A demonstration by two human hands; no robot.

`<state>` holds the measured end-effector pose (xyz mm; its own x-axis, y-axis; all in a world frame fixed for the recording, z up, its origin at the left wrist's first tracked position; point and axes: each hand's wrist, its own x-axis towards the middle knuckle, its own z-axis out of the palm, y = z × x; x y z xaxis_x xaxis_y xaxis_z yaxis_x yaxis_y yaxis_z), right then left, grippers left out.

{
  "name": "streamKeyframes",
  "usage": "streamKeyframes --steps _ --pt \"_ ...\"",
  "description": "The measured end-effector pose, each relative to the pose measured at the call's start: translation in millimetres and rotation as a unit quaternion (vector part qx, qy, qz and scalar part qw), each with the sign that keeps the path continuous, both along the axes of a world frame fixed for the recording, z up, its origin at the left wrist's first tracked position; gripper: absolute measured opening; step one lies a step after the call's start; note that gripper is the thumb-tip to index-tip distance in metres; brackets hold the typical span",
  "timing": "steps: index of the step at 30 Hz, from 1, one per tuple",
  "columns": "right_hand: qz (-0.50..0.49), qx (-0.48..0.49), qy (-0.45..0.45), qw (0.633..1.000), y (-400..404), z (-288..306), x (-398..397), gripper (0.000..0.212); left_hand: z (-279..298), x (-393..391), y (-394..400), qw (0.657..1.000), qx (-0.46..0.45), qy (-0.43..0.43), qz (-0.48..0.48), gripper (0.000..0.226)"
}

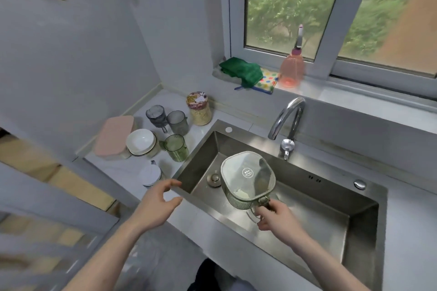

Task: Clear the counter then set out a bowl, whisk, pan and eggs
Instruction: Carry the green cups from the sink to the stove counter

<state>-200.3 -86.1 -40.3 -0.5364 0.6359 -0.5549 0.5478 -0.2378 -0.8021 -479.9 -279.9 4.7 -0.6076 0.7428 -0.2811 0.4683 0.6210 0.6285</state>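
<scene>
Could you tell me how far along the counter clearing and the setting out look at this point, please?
Early in the clearing. The right hand grips a lidded green container by its handle over the sink; the left hand hovers open by the sink's corner. Cups, stacked bowls and a jar still crowd the counter. No whisk, pan or eggs are visible.

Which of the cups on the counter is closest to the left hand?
The white-lidded cup, just beyond the left hand at the sink's corner. The green cup and two grey ones stand farther back.

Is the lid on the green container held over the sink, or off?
On. The clear lid covers the green container, which the right hand holds by its handle above the sink.
</scene>
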Motion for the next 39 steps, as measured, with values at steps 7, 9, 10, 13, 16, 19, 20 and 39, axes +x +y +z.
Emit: streamKeyframes --steps 7,9,10,13,16,19,20,39 --pt "-0.035 0.001 -0.010 0.999 -19.1 3.9 -69.1 0.015 -4.7 -93.1 16.3 0.999 0.023 0.000 0.022 0.035" --pt "-0.049 0.003 -0.015 0.999 -24.7 4.2 -87.3 0.014 -7.2 -121.3 27.6 1.000 0.011 0.005 0.009 0.039" --pt "-0.058 0.003 -0.016 0.998 -27.6 4.1 -94.8 0.014 -9.6 -134.8 34.9 1.000 0.005 0.007 0.001 0.042" --pt "-0.085 0.006 -0.020 0.996 -36.5 3.5 -113.7 0.014 -17.5 -170.9 59.9 0.999 -0.018 0.017 -0.030 0.047" --pt "-0.111 0.010 -0.026 0.993 -43.8 4.0 -126.7 0.017 -30.4 -198.8 85.6 0.995 -0.057 0.047 -0.061 0.056" --pt "-0.130 0.005 -0.032 0.991 -51.1 7.4 -132.4 0.022 -43.0 -216.5 101.6 0.989 -0.108 0.058 -0.079 0.064" --pt "-0.140 0.004 -0.030 0.990 -53.7 8.9 -134.3 0.019 -47.6 -221.9 104.8 0.987 -0.124 0.062 -0.085 0.064" --pt "-0.274 0.023 -0.026 0.961 -111.0 34.7 -79.7 0.013 -45.4 -201.3 117.7 0.979 -0.043 0.141 -0.142 0.014"
